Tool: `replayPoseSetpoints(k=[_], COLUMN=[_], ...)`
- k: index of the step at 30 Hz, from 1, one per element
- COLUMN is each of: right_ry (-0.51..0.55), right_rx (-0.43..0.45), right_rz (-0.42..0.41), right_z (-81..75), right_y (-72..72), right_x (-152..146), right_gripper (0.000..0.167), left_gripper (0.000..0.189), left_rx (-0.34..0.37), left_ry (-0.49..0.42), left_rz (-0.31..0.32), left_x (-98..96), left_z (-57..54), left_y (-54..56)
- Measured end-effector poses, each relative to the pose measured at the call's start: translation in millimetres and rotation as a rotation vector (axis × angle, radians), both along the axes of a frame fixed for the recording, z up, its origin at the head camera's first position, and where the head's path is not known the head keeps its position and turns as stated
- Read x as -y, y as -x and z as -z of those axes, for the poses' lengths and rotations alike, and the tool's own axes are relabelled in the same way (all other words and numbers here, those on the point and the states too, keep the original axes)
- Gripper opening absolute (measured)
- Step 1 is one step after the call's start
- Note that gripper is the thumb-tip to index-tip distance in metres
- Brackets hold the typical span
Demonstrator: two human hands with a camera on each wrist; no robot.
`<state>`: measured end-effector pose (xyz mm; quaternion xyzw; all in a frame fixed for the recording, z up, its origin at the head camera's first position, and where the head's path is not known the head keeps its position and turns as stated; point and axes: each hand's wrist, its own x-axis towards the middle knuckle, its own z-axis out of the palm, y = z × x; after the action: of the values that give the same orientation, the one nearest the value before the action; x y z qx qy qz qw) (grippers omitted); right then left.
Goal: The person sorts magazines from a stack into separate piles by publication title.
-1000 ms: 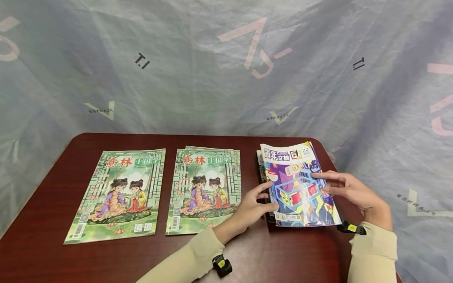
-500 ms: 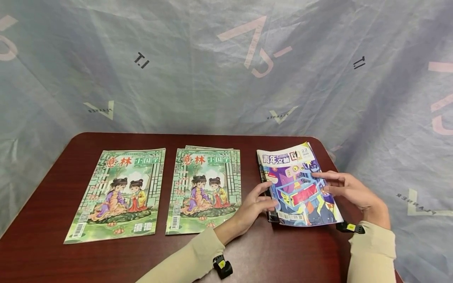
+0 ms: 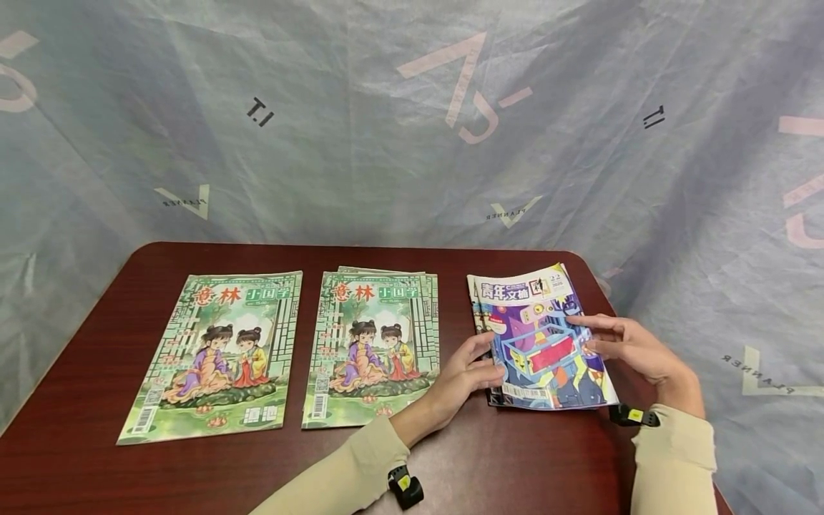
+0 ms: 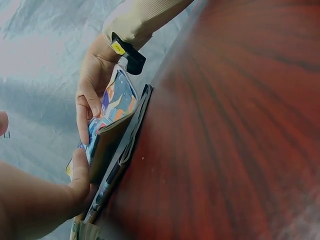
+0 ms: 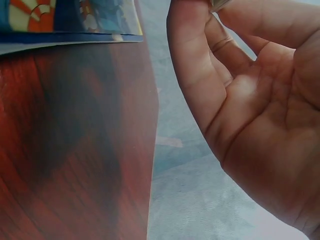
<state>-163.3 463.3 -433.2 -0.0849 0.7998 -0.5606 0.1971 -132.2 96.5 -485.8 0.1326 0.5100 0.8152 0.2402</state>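
A purple-and-blue magazine (image 3: 547, 350) with a white title band lies on top of a small stack at the right of the table. My left hand (image 3: 458, 375) holds its left edge between thumb and fingers. At the opposite edge, my right hand (image 3: 644, 350) grips it, fingertips over the cover's side. Darker magazines (image 3: 479, 318) peek out beneath on the left. The left wrist view shows the top magazine (image 4: 120, 102) tilted above the lower magazines (image 4: 132, 140), a gap between them. Curled fingers of the right hand (image 5: 250, 100) fill the right wrist view, pinching a thin edge.
Two groups of green magazines lie to the left: one magazine (image 3: 212, 357) at far left, and a slightly offset stack (image 3: 373, 343) in the middle. The dark red table (image 3: 450, 465) ends just right of my right hand. A grey printed curtain (image 3: 360, 143) hangs behind.
The purple magazine's upper left corner has come down and left over the ones beneath, and it lies more squarely on the stack. Both hands have stayed at its sides, the right shifting slightly inward.
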Motion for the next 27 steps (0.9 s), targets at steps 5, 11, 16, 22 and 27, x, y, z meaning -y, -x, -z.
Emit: replayPoseSetpoints(k=[5, 11, 16, 22, 27], right_ry=[-0.029, -0.039, -0.061, -0.108, -0.139], right_rx=[0.017, 0.049, 0.061, 0.035, 0.019], right_rz=[0.034, 0.036, 0.055, 0.072, 0.057], right_z=[3.8, 5.0, 5.2, 6.7, 6.2], right_y=[1.1, 1.9, 2.9, 2.0, -0.3], right_x=[0.2, -0.1, 0.9, 0.9, 1.3], right_gripper=[0.051, 0.049, 0.051, 0.058, 0.064], left_gripper=[0.069, 0.072, 0.075, 0.075, 0.076], left_rx=[0.009, -0.006, 0.002, 0.012, 0.020], left_ry=[0.006, -0.001, -0.018, -0.014, -0.008], left_rz=[0.020, 0.047, 0.088, 0.097, 0.092], left_x=[0.4, 2.8, 6.2, 6.4, 5.5], left_z=[-0.7, -2.3, -4.5, -5.9, -7.0], left_y=[-0.2, 1.4, 3.2, 4.1, 4.5])
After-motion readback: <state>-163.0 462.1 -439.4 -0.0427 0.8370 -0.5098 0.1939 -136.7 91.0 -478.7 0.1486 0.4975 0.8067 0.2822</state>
